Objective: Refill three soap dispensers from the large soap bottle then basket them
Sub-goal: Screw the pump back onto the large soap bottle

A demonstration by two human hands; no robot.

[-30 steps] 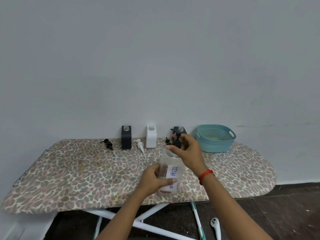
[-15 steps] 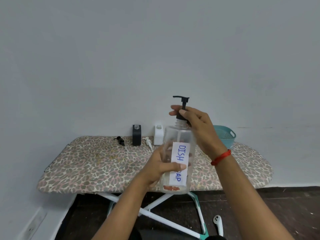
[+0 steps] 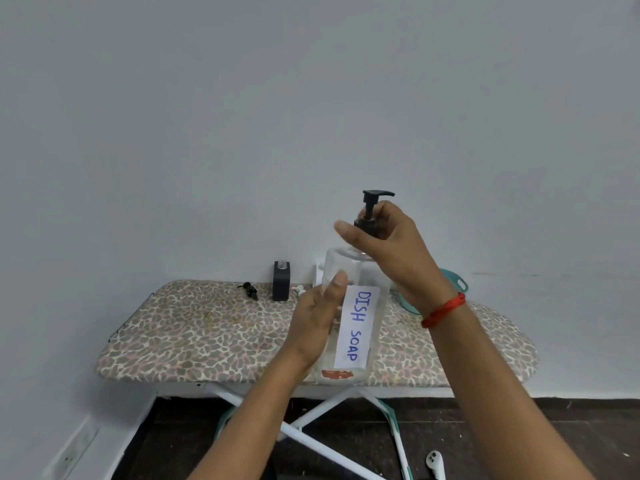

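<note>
the fingers of the right hand are curled round the black plastic pump on top of the big clear plastic soap bottle, pinching its round collar. the left hand wraps round the side of the bottle and grips it, with the thumb up on the front. the bottle stands straight up in the air, in front of the board and not on it. it has a white paper label that says "dish soap" in blue, and just a little brown soap at the very bottom.

behind it all is a plain grey wall. next biggest is the long ironing board with a spotty leopard cover, on white crossed legs over a dark floor. at the back right of the board sits a blue-green plastic basket, mostly hidden by the right wrist. a small black square dispenser with an open top stands at the back of the board, by the wall. a white dispenser peeks out behind the bottle; only an edge shows. 1 loose black pump lies left of the black dispenser, and 1 loose white pump lies right of it. a red thread band goes round the right wrist. a small white thing lies on the floor; i cannot tell what it is.
</note>
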